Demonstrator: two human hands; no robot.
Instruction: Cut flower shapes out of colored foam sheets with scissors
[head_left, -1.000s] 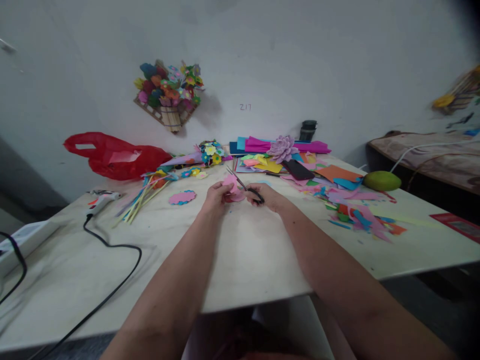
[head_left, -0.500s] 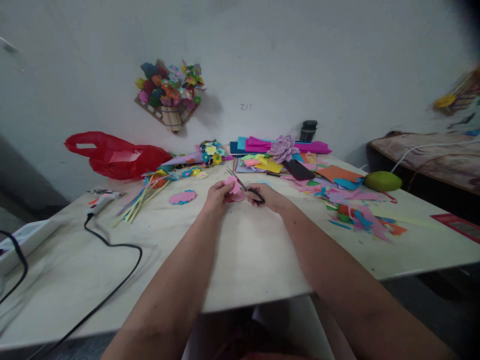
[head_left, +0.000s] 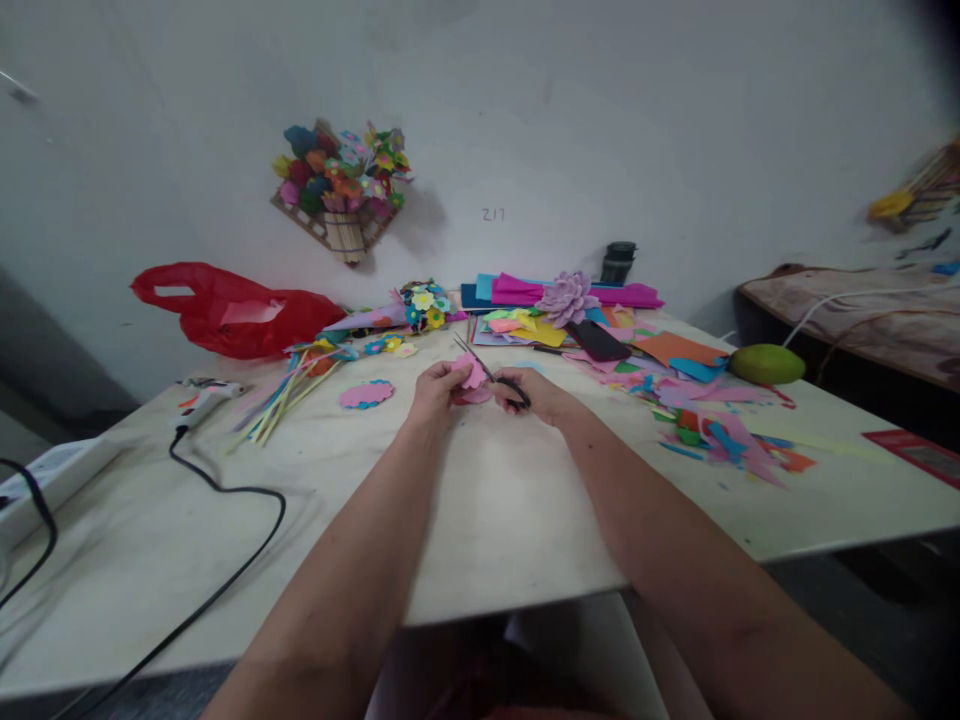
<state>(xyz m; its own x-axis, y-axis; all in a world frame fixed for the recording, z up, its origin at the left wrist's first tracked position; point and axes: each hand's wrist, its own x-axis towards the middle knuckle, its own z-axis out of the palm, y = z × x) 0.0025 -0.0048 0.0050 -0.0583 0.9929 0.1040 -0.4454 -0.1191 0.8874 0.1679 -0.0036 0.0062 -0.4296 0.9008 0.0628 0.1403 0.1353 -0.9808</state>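
On the desk (head_left: 517, 530), colourful scraps (head_left: 739, 438) lie right, seemingly kept aside for working room. Mid-desk, the left hand (head_left: 437, 390) pinches a pink scalloped cutout (head_left: 472, 374) in its grip, apparently steadying it; the right hand's (head_left: 538, 393) grip wraps the black-handled scissors (head_left: 487, 371), blades angled far-left alongside. Bright sheets (head_left: 517, 291) lie beyond.

I can read one handwritten number (head_left: 493, 215) ahead of me, on the pale far wall (head_left: 600, 130): "217", though its angular first figure could also pass for a "Z". It is small, thin and dark, right of the wall bouquet (head_left: 341, 185). The red-edged sheet (head_left: 919, 457) at far right is too blurred for me to read.
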